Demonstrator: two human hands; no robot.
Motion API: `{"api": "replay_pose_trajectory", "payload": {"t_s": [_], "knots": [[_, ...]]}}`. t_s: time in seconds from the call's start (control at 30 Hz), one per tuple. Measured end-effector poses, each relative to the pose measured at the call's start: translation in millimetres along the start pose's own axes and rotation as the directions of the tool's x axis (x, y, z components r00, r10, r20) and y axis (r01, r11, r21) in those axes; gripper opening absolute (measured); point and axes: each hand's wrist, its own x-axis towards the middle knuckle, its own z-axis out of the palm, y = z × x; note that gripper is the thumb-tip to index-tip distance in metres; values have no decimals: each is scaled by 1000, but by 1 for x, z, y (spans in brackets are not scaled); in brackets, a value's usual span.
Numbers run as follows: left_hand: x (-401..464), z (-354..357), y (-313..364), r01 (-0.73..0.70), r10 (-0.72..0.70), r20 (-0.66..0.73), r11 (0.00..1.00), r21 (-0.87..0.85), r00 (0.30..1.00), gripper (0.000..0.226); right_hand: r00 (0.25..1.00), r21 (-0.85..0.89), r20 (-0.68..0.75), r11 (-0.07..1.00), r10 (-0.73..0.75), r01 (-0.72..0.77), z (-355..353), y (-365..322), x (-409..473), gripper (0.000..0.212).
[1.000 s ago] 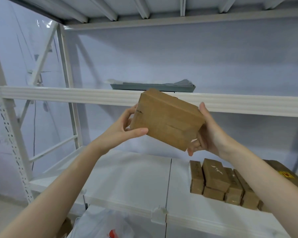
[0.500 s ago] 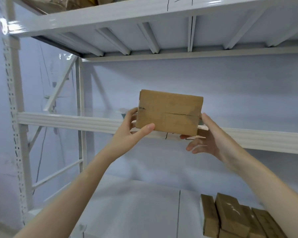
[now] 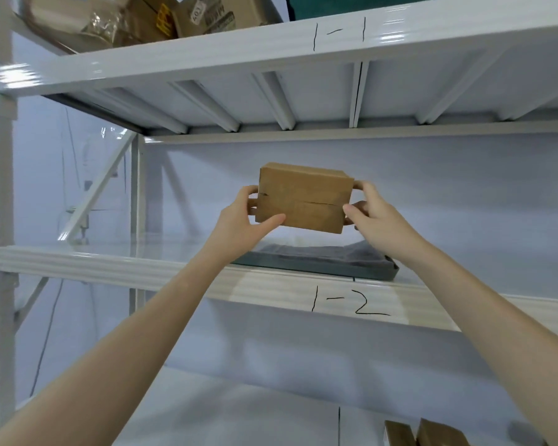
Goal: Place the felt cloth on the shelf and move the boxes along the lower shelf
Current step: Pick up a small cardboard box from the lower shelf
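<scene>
Cloth (image 3: 319, 259) already flat on shelf 1-2 (image 3: 116, 265). Box (image 3: 303, 197) clamped between left hand (image 3: 242, 217) and right hand (image 3: 372, 214), above cloth, not yet down; more boxes (image 3: 422, 432) below, apparently unmoved.

A storeroom or small warehouse is showing here: a white metal rack (image 3: 78, 265) with punched uprights is standing against a bare pale wall (image 3: 448, 194). Its beams are carrying handwritten labels, "1-1" (image 3: 338, 34) and "1-2" (image 3: 350, 302). Cardboard cartons (image 3: 187, 14) are crowding the top shelf, and small brown boxes (image 3: 422, 434) are sitting on the lowest one.
</scene>
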Motion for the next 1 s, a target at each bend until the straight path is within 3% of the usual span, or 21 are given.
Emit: {"api": "replay_pose_trajectory", "payload": {"t_s": [0.17,0.3,0.37,0.67,0.83,1.0], "knots": [[26,17,-9,62,-81,185,993,105,980,57,994,-104,44,990,103,-98,3,18,23,40],[28,23,-23,171,-216,310,971,165,926,18,972,-183,122,967,203,-179,-2,31,19,42],[25,25,-30,197,-235,313,969,149,920,11,956,-229,176,954,235,-192,-5,35,15,41],[10,21,-25,249,-281,247,956,155,927,58,928,-311,263,934,264,-178,-7,41,-1,42],[-10,16,-22,217,-229,158,972,89,961,62,958,-220,231,968,171,-120,-15,34,-20,51],[-44,13,-9,55,-57,67,998,43,996,63,994,-78,98,996,44,-37,-20,27,-44,60]]}}
